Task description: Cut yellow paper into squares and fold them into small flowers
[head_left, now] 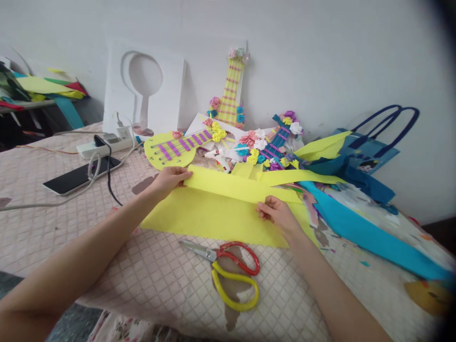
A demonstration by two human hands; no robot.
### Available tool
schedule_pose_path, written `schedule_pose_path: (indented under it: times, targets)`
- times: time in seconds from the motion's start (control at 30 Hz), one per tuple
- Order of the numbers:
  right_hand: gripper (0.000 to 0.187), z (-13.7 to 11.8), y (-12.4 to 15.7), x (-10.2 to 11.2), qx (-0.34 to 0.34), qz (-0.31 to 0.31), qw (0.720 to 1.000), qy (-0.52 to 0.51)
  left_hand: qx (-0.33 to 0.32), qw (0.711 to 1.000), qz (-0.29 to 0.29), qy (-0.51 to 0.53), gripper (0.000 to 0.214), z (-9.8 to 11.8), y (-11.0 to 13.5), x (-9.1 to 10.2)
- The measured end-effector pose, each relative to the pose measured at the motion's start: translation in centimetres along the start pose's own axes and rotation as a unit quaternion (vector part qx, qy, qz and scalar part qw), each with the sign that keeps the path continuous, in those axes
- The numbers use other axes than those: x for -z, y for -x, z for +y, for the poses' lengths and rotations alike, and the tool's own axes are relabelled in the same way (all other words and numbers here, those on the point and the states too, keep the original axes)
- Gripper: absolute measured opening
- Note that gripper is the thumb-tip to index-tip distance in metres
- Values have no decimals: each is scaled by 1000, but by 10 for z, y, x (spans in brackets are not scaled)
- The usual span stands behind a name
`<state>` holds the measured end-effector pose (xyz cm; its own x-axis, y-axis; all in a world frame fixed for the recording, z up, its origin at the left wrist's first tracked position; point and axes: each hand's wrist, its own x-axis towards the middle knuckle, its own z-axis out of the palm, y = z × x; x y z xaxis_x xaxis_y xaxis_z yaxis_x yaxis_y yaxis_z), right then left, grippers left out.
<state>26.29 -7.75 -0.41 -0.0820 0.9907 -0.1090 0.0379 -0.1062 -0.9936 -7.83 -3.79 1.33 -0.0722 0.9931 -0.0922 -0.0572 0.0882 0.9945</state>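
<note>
One head-worn view looks forward and down from above the near edge of the table (149, 275), close behind the left hand (172, 181) and right hand (280, 214); it faces the wall (306, 61) beyond the far edge, taking in some floor (76, 324).

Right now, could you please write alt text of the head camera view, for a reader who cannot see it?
A person's left hand and right hand hold a yellow strip over a larger yellow sheet on a quilted tablecloth. Scissors lie nearer the camera; behind are flower-decorated guitar shapes.
</note>
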Motion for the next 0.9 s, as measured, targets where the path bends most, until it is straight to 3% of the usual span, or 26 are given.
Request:
schedule_pose_path:
  times: [0.33, 0.53, 0.9]
  targets:
    - [35, -4, 4, 0, 18, 15, 1000, 15, -8, 1000, -6, -6, 22, -2, -2, 1]
    - [36, -3, 3, -2, 54, 73, 996, 6, -3, 999, -34, 17, 27, -2, -1, 0]
    - [35, -2, 3, -5, 75, 110, 991, -26, 16, 998, -54, 4, 22, -1, 2, -1]
